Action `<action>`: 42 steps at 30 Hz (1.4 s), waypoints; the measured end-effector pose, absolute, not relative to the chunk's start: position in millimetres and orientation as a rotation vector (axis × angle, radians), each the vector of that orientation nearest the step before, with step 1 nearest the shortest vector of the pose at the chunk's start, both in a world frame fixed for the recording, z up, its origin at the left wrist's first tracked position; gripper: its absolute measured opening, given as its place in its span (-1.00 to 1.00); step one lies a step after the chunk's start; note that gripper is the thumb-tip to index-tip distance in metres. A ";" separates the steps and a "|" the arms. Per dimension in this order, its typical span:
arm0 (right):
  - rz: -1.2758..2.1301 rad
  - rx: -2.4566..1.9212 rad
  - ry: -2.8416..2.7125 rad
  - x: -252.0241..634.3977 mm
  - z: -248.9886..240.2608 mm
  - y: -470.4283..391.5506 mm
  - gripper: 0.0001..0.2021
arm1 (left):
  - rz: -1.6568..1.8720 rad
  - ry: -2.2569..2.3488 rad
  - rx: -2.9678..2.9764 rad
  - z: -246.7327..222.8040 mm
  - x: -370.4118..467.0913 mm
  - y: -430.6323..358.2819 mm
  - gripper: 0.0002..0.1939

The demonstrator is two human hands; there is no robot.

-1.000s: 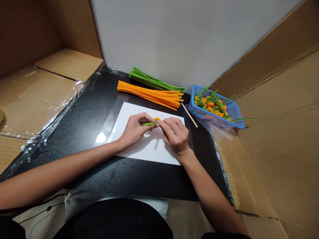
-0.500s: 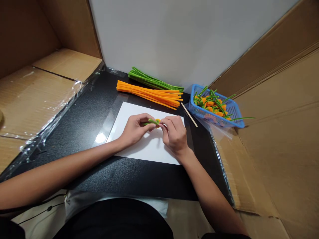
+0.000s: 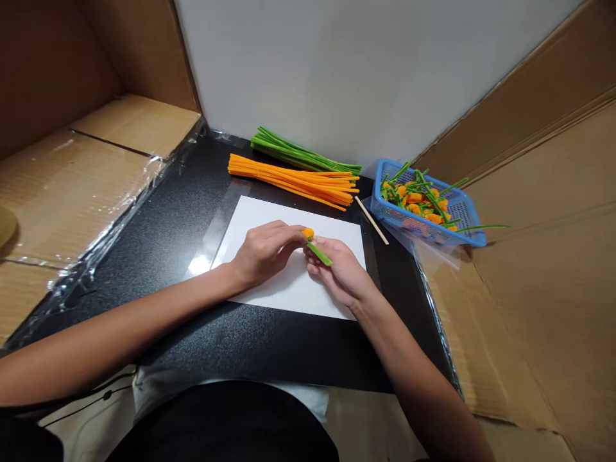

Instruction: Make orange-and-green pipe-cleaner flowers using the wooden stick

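A small piece with an orange head point(image 3: 308, 233) and a green stem point(image 3: 319, 253) is held between both hands above a white sheet point(image 3: 289, 292). My left hand point(image 3: 269, 251) pinches it near the orange head, fingers bent. My right hand point(image 3: 337, 266) has its palm turned up, with its fingertips closed on the piece where head and stem meet; the stem slants down across its fingers. Behind the sheet lie a bundle of orange fuzzy sticks point(image 3: 289, 181) and a bundle of green ones point(image 3: 303, 153).
A blue basket point(image 3: 459, 240) with several orange and green pieces stands at the right on a clear plastic bag point(image 3: 445, 255). A thin pale stick point(image 3: 371, 221) lies beside it. Cardboard walls flank the black table point(image 3: 269, 343), with a white wall behind.
My right hand has rolled from knuckles up to palm up. The green stem, which pointed left over my left hand, now points down and right over my right fingers.
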State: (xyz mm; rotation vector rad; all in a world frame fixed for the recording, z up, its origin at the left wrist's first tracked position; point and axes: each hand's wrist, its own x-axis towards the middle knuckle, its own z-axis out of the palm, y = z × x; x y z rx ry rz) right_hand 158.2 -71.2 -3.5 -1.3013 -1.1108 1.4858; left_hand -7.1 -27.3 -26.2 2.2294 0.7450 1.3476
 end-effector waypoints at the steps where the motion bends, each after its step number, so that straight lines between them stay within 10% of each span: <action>1: 1.368 -1.322 -1.150 158.0 -4.0 -71.0 -0.71 | 1.321 0.773 2.155 -25.7 -7.3 -26.7 -0.87; 6: 0.721 -1.386 -1.460 158.5 -7.2 -69.0 -0.82 | 1.138 0.885 1.663 -22.5 -5.8 -23.1 -0.83; 18: 0.431 -1.407 -1.639 158.2 -1.3 -72.1 -0.92 | 1.038 0.838 1.255 -23.7 -1.0 -23.4 -0.67; 42: 1.199 -1.099 -1.098 175.1 -14.6 -57.5 -0.77 | 1.264 0.519 2.094 -21.9 -18.8 -1.5 -0.82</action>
